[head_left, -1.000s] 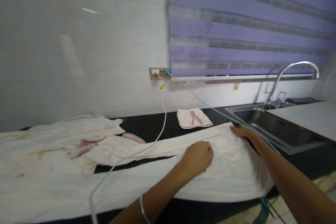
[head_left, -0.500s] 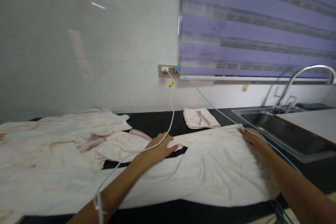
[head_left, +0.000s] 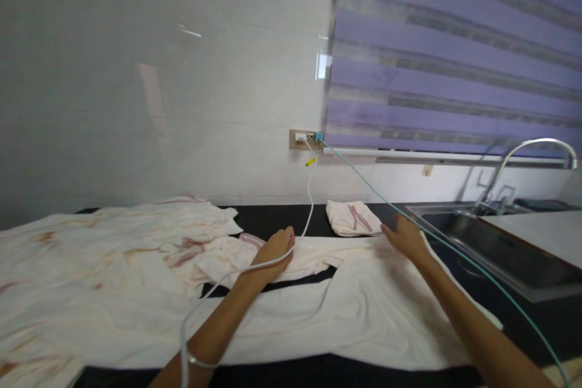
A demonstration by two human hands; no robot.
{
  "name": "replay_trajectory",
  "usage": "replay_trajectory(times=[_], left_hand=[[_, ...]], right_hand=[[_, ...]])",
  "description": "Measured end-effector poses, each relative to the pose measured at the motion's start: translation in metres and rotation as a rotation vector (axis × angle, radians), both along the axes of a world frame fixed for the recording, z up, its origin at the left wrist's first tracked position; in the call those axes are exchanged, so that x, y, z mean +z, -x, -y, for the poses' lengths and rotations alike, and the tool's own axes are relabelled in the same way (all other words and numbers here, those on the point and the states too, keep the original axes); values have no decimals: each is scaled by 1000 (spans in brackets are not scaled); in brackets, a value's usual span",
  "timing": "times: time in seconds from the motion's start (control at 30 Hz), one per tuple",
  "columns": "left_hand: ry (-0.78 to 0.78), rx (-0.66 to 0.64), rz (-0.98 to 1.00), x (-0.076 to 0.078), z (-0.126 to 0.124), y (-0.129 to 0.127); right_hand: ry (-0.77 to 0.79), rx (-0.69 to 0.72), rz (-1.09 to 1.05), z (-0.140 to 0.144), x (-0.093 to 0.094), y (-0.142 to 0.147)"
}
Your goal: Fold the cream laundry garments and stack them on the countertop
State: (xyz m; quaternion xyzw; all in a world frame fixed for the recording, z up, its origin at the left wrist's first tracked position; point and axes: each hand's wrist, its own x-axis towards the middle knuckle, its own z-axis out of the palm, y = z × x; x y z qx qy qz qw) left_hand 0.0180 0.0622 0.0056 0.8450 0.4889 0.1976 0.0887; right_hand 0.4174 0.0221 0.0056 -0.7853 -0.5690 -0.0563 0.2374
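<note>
Shifted since half a second ago: right hand up the far edge of the long cream cotton cloth, nearer the small folded pink-striped white cloth. Left hand unmoved, lying open on that far fold under the white charging cable. Both palms flat, grasping nothing. Cream cloth spread across the black stone counter.

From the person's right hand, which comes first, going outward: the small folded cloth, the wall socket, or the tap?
From the right hand:
1. Small folded cloth, just to its left on the counter.
2. Tap, off to the right over the sink.
3. Wall socket, up on the back wall.
</note>
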Motion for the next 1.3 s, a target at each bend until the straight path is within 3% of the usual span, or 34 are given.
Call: replay_trajectory(times=[0.1,0.17,0.23,0.3,0.43,0.57,0.67,0.77,0.9,1.1,1.3], left_hand=[[47,93,77,0,-3,-2],[74,133,95,-5,-8,0],[49,142,98,-12,-14,4],[-18,133,89,-17,-19,9],[-177,191,82,-12,-19,9],[-396,218,115,2,-4,-5],[-320,103,109,2,14,-19],[-188,-11,-16,-11,32,-32],[-173,-78,-52,-25,41,-37],[-243,177,-191,-24,29,-24],[-213,249,-273,-37,19,-15]], right_hand=[[-203,302,-79,-12,-2,91],[-280,423,-226,-15,-9,144],[-378,399,-360,-14,-16,179],[-398,376,-397,-10,-23,194],[-224,440,-280,0,-35,184],[-40,322,-96,1,-41,169],[4,239,-55,-3,-42,167],[29,255,-63,-5,-43,168],[47,286,-62,-2,-44,170],[104,266,-35,5,-46,175],[188,294,-11,17,-48,181]])
